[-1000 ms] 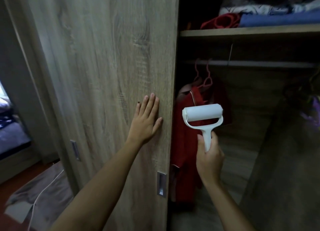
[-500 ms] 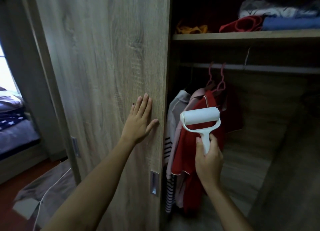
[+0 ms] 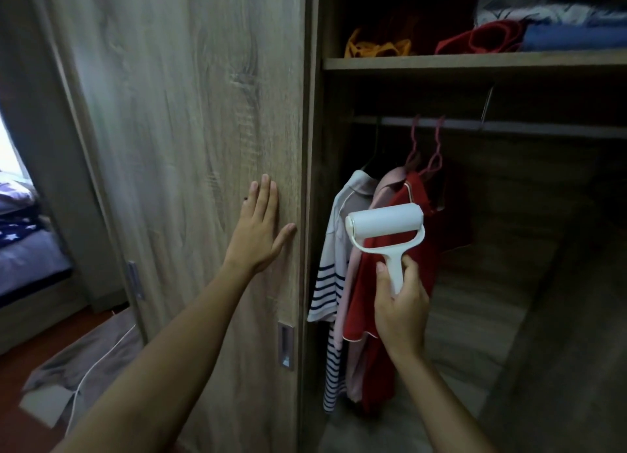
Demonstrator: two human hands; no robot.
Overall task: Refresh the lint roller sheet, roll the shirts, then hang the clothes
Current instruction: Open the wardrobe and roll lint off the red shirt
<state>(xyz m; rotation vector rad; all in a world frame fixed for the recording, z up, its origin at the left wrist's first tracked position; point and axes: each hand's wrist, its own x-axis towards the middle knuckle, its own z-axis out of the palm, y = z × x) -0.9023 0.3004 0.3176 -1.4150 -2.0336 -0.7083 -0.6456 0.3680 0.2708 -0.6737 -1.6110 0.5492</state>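
My right hand [image 3: 400, 303] grips the handle of a white lint roller [image 3: 386, 222], held upright in front of the open wardrobe. Behind it hang three shirts on a rail [image 3: 509, 125]: a white one with navy stripes [image 3: 334, 249], a pink one [image 3: 386, 182] and a red one [image 3: 369, 293]. My left hand [image 3: 259, 230] presses flat, fingers straight, on the wooden sliding door [image 3: 190, 113] near its right edge.
A shelf [image 3: 475, 62] above the rail holds folded red, blue, white and yellow clothes. A recessed metal pull [image 3: 285, 345] sits low on the door. At the left are a bed [image 3: 23, 249] and, on the floor, grey cloth with a white cable [image 3: 91, 367].
The sliding door has moved left under my left hand, uncovering the striped and pink shirts. The lint roller stays held in front of the red shirt.
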